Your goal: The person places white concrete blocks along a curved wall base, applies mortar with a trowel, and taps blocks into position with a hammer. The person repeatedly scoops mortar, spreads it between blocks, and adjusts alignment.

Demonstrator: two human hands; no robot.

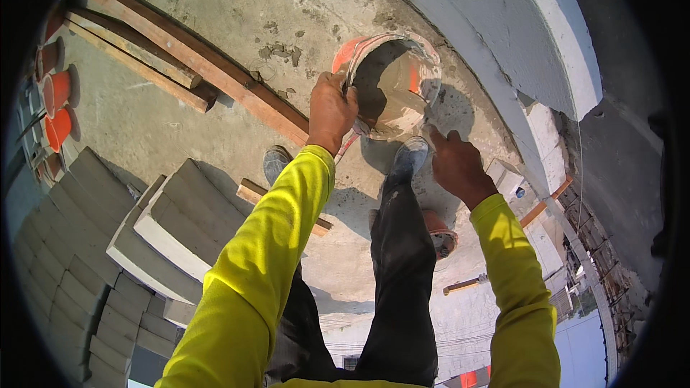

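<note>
An orange bucket [348, 52], its rim crusted with mortar, stands tilted on the concrete floor ahead of my feet. Grey wet mortar [402, 93] lies inside, partly in shadow. My left hand [333, 106] grips the bucket's left rim, thumb toward the inside. At the bucket's near right side my right hand [458, 164] is closed around the handle of what looks like a trowel [430, 116]. The blade is hard to make out against the mortar and the rim.
Long wooden beams [194, 50] lie on the floor to the left. Stacked grey blocks [180, 223] fill the lower left, with orange containers [57, 93] beyond. A pale curved wall [503, 36] runs along the right. Behind my leg sits a small reddish bucket [440, 233].
</note>
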